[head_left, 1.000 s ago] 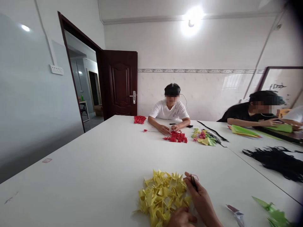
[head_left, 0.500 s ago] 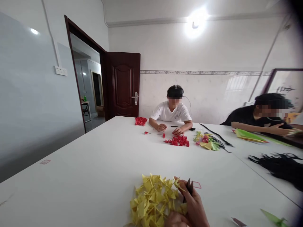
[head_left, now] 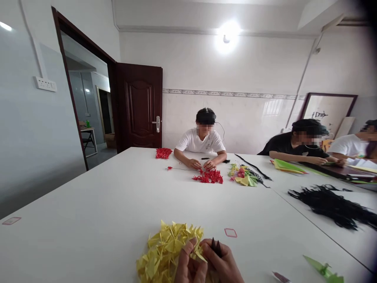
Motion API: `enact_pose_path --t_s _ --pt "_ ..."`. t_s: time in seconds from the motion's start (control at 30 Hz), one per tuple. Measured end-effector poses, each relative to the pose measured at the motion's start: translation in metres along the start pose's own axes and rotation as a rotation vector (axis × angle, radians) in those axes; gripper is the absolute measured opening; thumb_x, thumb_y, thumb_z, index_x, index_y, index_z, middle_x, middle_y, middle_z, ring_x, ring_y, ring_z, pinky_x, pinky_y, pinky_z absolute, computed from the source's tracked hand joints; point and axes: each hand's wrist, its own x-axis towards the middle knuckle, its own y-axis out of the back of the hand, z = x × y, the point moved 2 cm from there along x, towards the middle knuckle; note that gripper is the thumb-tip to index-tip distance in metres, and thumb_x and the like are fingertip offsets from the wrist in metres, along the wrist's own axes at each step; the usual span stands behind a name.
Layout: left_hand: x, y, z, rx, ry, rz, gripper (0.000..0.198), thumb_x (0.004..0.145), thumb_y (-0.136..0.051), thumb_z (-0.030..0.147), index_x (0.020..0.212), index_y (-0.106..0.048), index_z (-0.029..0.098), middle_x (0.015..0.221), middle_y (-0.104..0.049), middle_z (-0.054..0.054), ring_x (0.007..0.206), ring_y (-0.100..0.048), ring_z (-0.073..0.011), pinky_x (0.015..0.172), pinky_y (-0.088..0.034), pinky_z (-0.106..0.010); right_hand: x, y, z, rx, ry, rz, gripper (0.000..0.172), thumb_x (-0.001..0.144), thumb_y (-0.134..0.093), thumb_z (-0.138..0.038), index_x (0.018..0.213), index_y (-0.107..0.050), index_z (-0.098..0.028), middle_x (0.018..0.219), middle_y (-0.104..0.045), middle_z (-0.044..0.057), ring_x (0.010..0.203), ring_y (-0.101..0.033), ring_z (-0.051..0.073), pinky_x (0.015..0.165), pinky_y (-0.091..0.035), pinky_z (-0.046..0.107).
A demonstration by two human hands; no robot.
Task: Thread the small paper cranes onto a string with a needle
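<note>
Over the right side of a heap of yellow paper cranes (head_left: 157, 251), my two hands meet at the bottom of the view. My left hand (head_left: 190, 265) is closed, fingertips pinching at a yellow paper crane (head_left: 200, 254). My right hand (head_left: 224, 263) grips that crane from the other side with thumb and forefinger. Tucked in the same hand are dark thread snips (head_left: 216, 247), their two pointed blades sticking up past the fingers and slightly apart. My fingers hide part of the crane and the handles of the snips.
Across the white table (head_left: 97, 204), a person in white handles red paper cranes (head_left: 210, 177). Mixed-colour folded papers (head_left: 244, 175) lie beside them. A bundle of black cords (head_left: 326, 204) is at right. Nearer me are a green paper crane (head_left: 324, 269) and a pen-like object (head_left: 281, 277).
My left hand has risen from the heap to the crane in my right hand. My view has turned right, showing another person at the far right.
</note>
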Motion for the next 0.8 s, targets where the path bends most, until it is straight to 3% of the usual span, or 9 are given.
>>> enact_pose_path --t_s 0.13,0.27,0.5,0.7,0.8 --pt "0.0 0.001 0.019 0.065 0.063 -0.045 0.046 0.072 -0.063 0.053 0.1 -0.061 0.017 0.072 -0.059 -0.003 0.062 -0.053 -0.0135 0.062 -0.045 -0.024 -0.005 -0.003 -0.007 -0.069 0.042 -0.087 0.034 0.072 -0.067 -0.047 0.064 -0.062 -0.014 0.057 -0.052 0.0 0.054 -0.045 0.011 0.053 -0.039 0.023" --pt "-0.002 0.0 0.034 0.087 0.098 -0.135 0.036 0.075 -0.062 0.047 0.092 -0.06 0.015 0.073 -0.059 -0.003 0.066 -0.052 -0.0128 0.064 -0.044 -0.023 -0.003 0.007 -0.002 -0.026 0.029 0.073 0.036 0.073 -0.066 -0.049 0.075 -0.067 -0.013 0.057 -0.05 -0.002 0.051 -0.043 0.009 0.049 -0.035 0.021" --pt "-0.011 -0.003 0.04 0.123 0.102 -0.363 0.028 0.079 -0.058 0.041 0.088 -0.056 0.014 0.068 -0.047 0.001 0.063 -0.042 -0.0099 0.061 -0.039 -0.022 0.005 0.018 -0.004 0.404 -0.015 0.292 0.033 0.075 -0.062 -0.045 0.087 -0.065 -0.015 0.051 -0.04 -0.007 0.044 -0.036 0.007 0.042 -0.029 0.021" --pt "-0.013 -0.002 0.046 0.236 0.055 -0.355 0.026 0.081 -0.056 0.04 0.085 -0.057 0.014 0.067 -0.048 0.001 0.058 -0.038 -0.0087 0.056 -0.036 -0.021 0.01 0.031 -0.01 0.46 -0.005 0.435 0.037 0.072 -0.061 -0.043 0.099 -0.058 -0.018 0.053 -0.039 -0.008 0.04 -0.029 0.007 0.037 -0.024 0.019" --pt "-0.012 -0.002 0.047 0.277 0.002 -0.348 0.025 0.078 -0.059 0.04 0.078 -0.058 0.015 0.065 -0.049 0.001 0.056 -0.037 -0.0081 0.055 -0.034 -0.02 0.007 0.029 -0.04 0.417 0.102 0.556 0.04 0.071 -0.065 -0.038 0.104 -0.056 -0.019 0.051 -0.036 -0.01 0.038 -0.024 0.005 0.035 -0.017 0.017"
